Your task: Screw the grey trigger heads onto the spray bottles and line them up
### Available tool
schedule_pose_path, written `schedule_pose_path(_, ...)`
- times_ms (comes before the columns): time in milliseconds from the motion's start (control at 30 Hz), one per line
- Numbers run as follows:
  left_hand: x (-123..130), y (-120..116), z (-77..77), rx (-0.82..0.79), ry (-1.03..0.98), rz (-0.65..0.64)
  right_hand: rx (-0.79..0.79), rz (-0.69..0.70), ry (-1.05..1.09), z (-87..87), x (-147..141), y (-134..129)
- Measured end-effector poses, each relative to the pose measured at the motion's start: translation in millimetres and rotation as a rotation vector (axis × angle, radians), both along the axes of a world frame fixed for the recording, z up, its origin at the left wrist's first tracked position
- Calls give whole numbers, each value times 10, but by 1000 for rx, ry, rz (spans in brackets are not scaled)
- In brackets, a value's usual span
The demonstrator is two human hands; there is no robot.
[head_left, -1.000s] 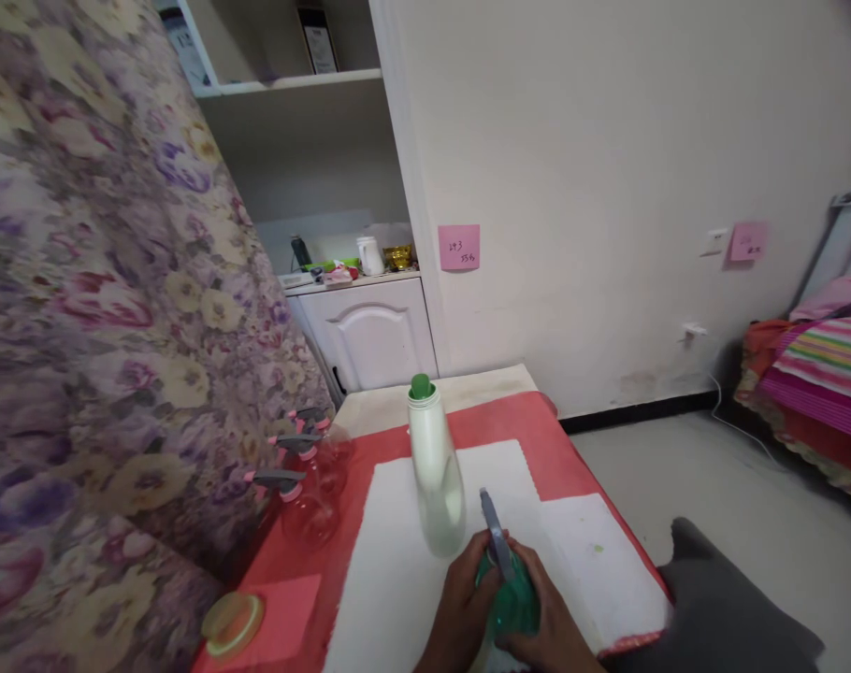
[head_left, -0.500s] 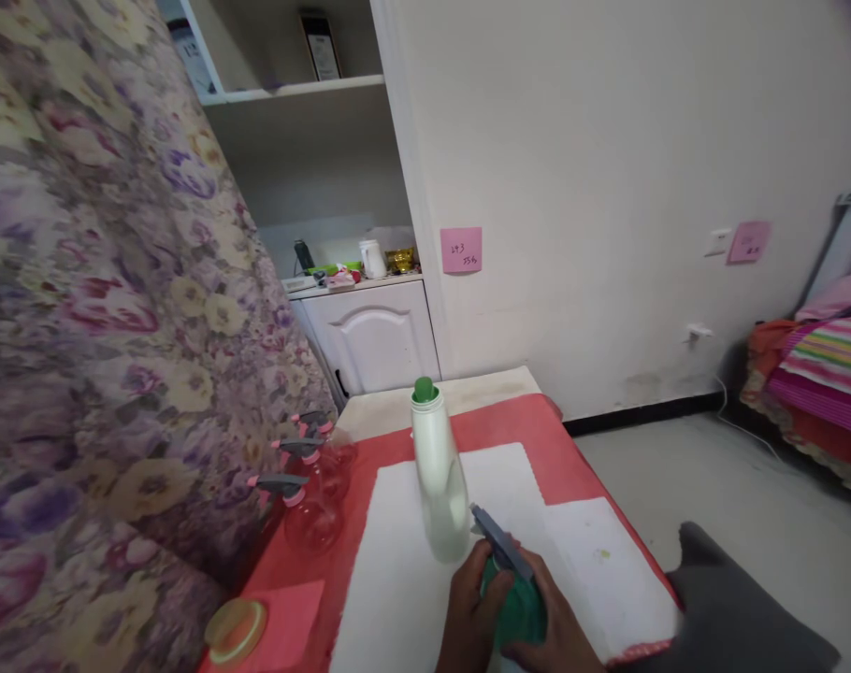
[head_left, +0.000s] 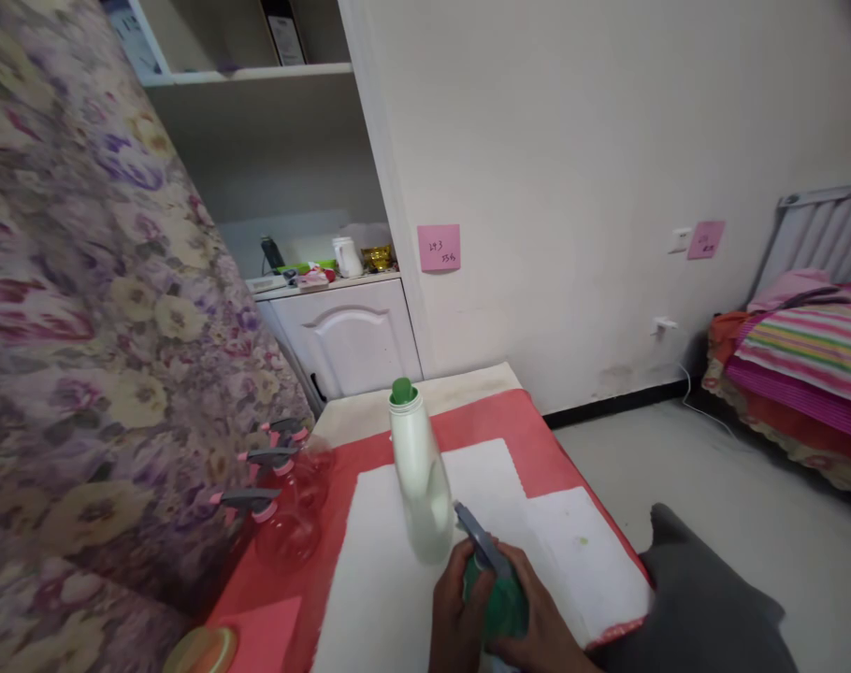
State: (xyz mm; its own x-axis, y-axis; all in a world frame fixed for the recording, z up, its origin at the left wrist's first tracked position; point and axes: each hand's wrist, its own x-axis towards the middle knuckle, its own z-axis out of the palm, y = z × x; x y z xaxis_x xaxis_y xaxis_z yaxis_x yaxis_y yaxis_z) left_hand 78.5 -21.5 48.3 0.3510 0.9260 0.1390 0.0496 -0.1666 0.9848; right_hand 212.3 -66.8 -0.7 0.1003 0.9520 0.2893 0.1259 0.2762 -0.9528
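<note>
Both hands are wrapped round a green spray bottle with a grey trigger head, low in the view. My left hand grips its left side, with the thumb near the neck. On the other side, my right hand closes round the body. Just beyond stands a tall pale-green jug, upright, with a handle in its side and a green spout in its uncapped mouth. The spray nozzle points toward the jug; I cannot tell whether they touch.
Several clear spray bottles with grey and pink heads line the table's left edge beside a floral curtain. White sheets lie on the red cloth. A round lid is at lower left, a grey chair-like shape at right.
The view has turned slightly to the right, so things appear shifted left. Both hands keep hold of the green spray bottle, and the jug stands where it was.
</note>
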Motion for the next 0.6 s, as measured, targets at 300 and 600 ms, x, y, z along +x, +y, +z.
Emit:
schedule_pose_path(300,75,-78,22,-45,-19,117,31,-43,-39,-177,-17,29)
schedule_pose_path(600,177,-114,56,2,-9,288,17,-10,-38,-124,-14,6)
